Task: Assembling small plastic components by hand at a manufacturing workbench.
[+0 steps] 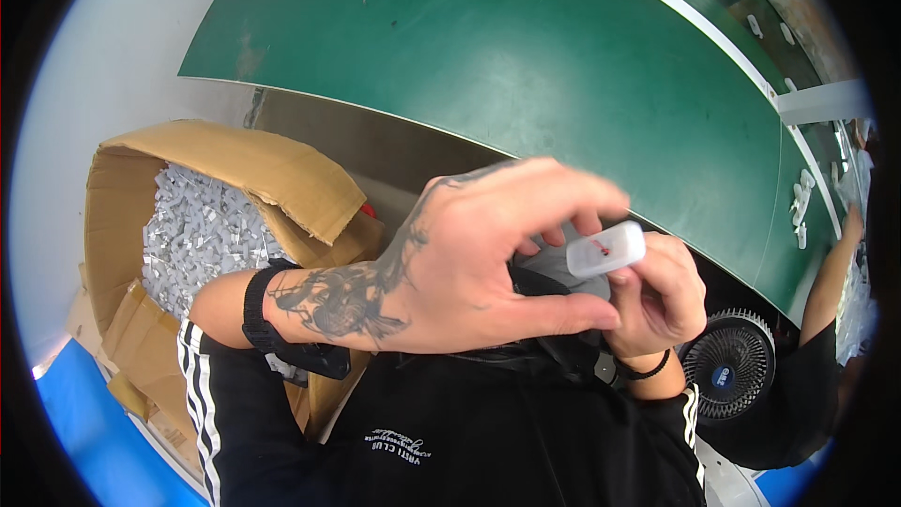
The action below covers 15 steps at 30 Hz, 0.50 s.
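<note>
My right hand (668, 289) pinches a small white rectangular plastic case (615, 246) between its thumb and fingers, over my lap. A short bit of red, perhaps wire, shows on the face of the case. My left hand (497, 253), tattooed and wearing a black wrist strap, reaches across from the left. Its thumb stretches out below the case and its forefinger above, with a gap between them. The other left fingers curl behind and are partly hidden; I see nothing held in them. Slight blur softens the left fingertips.
A large cardboard box (225, 141) full of small grey-white parts (202, 239) stands at the left. Ahead is a green tabletop (488, 56). A round black fan (727, 363) sits at the right, near another person's arm (831, 272). Several white pieces (801, 207) lie at the far right.
</note>
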Each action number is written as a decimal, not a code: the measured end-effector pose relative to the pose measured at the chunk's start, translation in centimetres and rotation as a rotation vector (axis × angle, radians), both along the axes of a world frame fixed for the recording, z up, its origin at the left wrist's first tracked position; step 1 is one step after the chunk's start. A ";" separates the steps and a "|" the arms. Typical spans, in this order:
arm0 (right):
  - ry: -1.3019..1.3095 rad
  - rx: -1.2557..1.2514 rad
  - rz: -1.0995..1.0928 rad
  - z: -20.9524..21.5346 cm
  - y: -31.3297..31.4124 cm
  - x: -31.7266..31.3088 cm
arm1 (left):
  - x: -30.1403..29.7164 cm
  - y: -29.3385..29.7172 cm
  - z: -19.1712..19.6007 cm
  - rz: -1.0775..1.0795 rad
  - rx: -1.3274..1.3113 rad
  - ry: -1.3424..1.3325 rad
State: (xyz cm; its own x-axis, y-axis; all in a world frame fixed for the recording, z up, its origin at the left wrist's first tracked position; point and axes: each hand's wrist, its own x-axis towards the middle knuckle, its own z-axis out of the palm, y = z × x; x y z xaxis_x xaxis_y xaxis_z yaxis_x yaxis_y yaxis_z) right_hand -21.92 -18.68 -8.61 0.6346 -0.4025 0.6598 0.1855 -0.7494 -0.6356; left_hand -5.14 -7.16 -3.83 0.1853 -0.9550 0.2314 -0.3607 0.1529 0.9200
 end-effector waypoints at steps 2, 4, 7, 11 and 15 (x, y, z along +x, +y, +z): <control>-0.061 0.083 0.038 -0.3 -0.1 0.1 | -0.4 -0.1 -0.7 0.011 -0.019 0.040; -0.037 0.091 0.070 -0.4 -0.2 -0.1 | -0.5 -0.1 -1.2 0.078 -0.168 -0.053; -0.058 0.048 0.025 -0.8 -0.1 -0.2 | -1.0 -0.1 -1.3 0.104 -0.159 0.018; -0.068 0.386 0.089 -1.3 0.1 -0.6 | -0.8 -0.3 -1.6 0.040 -0.126 0.031; -0.013 0.581 0.208 -1.6 -0.2 -0.8 | -0.2 -0.3 -1.4 -0.065 -0.050 0.089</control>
